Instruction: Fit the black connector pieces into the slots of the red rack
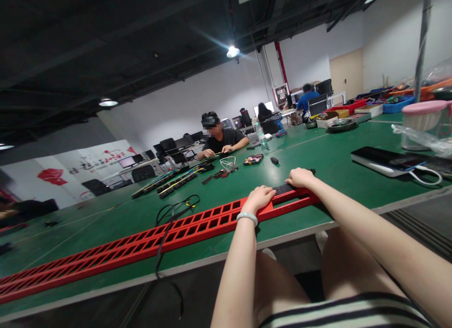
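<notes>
Left hand, in head view: curved over end of red frame, fingertips at black strip. Right hand: curled at strip's other end; cannot tell whether gripping, for either. Lying along near edge of green counter, with black strap across. Apparently partway: strip laid at frame's end, lattice otherwise uncovered, securing unclear. On wall, lettering too blurred to read; no legible brands or labels

2 hands rest on the red frame.
</notes>
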The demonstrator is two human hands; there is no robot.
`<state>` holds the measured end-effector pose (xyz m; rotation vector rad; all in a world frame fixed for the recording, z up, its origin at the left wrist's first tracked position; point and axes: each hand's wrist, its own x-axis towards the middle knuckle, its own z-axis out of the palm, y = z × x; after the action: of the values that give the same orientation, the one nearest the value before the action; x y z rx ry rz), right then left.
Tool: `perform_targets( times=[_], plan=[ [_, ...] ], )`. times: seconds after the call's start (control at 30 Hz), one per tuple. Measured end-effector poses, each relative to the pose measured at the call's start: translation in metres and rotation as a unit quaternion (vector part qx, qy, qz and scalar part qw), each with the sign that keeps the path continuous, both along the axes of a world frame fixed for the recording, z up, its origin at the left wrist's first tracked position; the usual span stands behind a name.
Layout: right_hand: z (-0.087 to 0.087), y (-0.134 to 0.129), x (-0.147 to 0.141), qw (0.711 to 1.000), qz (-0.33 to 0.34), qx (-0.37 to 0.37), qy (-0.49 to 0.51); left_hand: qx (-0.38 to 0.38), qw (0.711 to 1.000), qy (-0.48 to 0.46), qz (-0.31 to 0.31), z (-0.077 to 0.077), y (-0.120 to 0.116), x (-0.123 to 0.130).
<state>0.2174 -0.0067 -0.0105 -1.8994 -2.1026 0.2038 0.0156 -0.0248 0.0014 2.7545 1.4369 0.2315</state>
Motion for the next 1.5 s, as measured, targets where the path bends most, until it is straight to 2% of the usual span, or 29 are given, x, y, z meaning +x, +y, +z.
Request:
perform_targets(
  times=[0.27, 0.4, 0.5, 0.63, 0.73, 0.97, 1.27, 1.5],
  plan=[
    [0.002, 0.004, 0.005, 0.999, -0.008, -0.011, 0.033, 0.005, 1.0, -0.014, -0.003, -0.002, 0.0, -0.002],
    [0.003, 0.006, 0.014, 0.994, -0.082, 0.023, 0.076, 0.006, 0.998, -0.065, 0.007, -0.002, -0.003, -0.002],
    [0.002, 0.009, 0.02, 0.983, -0.141, 0.045, 0.104, 0.005, 0.992, -0.125, -0.02, -0.001, -0.007, -0.001],
    [-0.002, 0.015, 0.029, 0.979, -0.166, 0.046, 0.111, -0.019, 0.988, -0.149, -0.045, 0.0, -0.011, 0.0],
    [-0.007, 0.019, 0.035, 0.984, -0.15, 0.058, 0.075, -0.032, 0.989, -0.14, -0.03, 0.002, -0.013, -0.001],
    [-0.009, 0.018, 0.027, 0.997, -0.016, 0.075, 0.022, -0.025, 0.989, -0.147, -0.021, 0.0, -0.011, -0.003],
    [0.0, 0.015, 0.021, 0.997, -0.027, 0.002, 0.068, -0.015, 0.99, -0.134, -0.028, 0.0, -0.011, -0.005],
    [-0.002, 0.013, 0.02, 0.998, -0.027, 0.018, 0.055, -0.015, 0.991, -0.132, -0.028, -0.001, -0.01, -0.005]
  ],
)
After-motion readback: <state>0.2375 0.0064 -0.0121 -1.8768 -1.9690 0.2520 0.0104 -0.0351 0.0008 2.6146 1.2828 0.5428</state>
